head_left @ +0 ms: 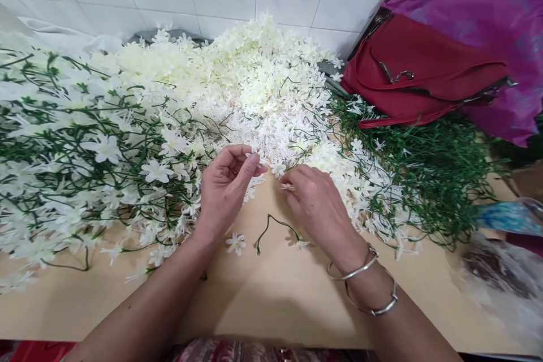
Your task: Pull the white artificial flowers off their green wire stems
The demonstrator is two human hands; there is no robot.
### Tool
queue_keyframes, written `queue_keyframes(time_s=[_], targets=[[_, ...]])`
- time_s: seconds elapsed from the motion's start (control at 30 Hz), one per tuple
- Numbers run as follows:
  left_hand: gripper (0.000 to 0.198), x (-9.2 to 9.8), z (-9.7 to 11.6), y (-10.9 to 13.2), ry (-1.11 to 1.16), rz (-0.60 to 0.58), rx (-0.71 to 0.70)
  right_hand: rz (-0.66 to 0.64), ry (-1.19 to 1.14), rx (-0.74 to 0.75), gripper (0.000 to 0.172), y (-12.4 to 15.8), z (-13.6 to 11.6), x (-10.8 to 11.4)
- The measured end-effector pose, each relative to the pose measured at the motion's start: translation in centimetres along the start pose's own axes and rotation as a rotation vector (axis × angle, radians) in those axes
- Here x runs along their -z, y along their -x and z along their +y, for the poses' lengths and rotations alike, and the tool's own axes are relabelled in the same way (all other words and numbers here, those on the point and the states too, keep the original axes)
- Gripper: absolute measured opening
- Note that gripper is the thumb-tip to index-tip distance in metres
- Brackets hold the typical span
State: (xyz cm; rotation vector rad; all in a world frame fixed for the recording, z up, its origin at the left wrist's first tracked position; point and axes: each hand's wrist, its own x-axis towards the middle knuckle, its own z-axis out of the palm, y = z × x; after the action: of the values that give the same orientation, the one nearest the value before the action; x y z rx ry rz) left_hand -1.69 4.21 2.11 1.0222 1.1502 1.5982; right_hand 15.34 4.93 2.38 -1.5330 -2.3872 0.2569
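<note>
My left hand [224, 186] is raised over the tan table [271, 294], thumb and forefinger pinched at the edge of a big heap of loose white artificial flowers [263, 85]; what it pinches is too small to name. My right hand [318, 203], with two silver bangles at the wrist, has curled fingers pinching a small white flower [287, 186]. A bare green stem [271, 225] lies on the table between my hands, and a single white flower [235, 242] lies below my left hand.
Green stems fitted with white flowers [76, 153] are piled at the left. Bare green stems [424, 164] lie at the right. A red handbag [416, 73] and purple cloth [487, 5] sit at the back right, plastic bags [500, 271] at the right edge. A white tiled wall stands behind.
</note>
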Motion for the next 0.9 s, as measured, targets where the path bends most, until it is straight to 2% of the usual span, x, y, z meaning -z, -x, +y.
queue_keyframes(time_s=[0.17,0.23,0.3,0.4,0.47,0.53,0.67,0.8,0.9], targets=[[0.022,0.1,-0.1,0.3,-0.013,-0.038,-0.05,-0.002,-0.092,0.189,0.016,-2.0,-1.8,-2.6],[0.02,0.1,-0.3,0.4,-0.016,-0.053,-0.056,-0.005,-0.057,0.206,0.018,-2.6,-1.9,-3.1],[0.019,0.1,-0.6,0.4,-0.004,-0.053,-0.041,-0.004,-0.008,0.19,0.018,-2.7,-1.4,-2.8],[0.02,0.1,-1.0,0.4,-0.013,-0.067,0.012,0.017,-0.034,0.121,0.019,-1.8,0.0,-1.2],[0.022,0.1,-1.3,0.5,-0.054,-0.08,0.062,0.062,-0.171,0.057,0.022,-1.0,1.0,0.0],[0.026,0.0,-1.5,0.7,-0.073,-0.083,0.115,0.167,-0.367,-0.007,0.019,-0.3,1.7,0.8],[0.032,-0.3,-1.8,0.8,-0.031,-0.075,0.204,0.369,-0.775,-0.203,0.003,0.3,2.2,0.8],[0.036,-0.5,-1.7,0.9,0.002,-0.094,0.257,0.371,-1.087,-0.265,0.005,0.4,1.4,0.0],[0.039,-0.7,-1.7,1.0,0.027,-0.098,0.29,0.381,-1.147,-0.251,0.005,0.5,0.4,-0.3]])
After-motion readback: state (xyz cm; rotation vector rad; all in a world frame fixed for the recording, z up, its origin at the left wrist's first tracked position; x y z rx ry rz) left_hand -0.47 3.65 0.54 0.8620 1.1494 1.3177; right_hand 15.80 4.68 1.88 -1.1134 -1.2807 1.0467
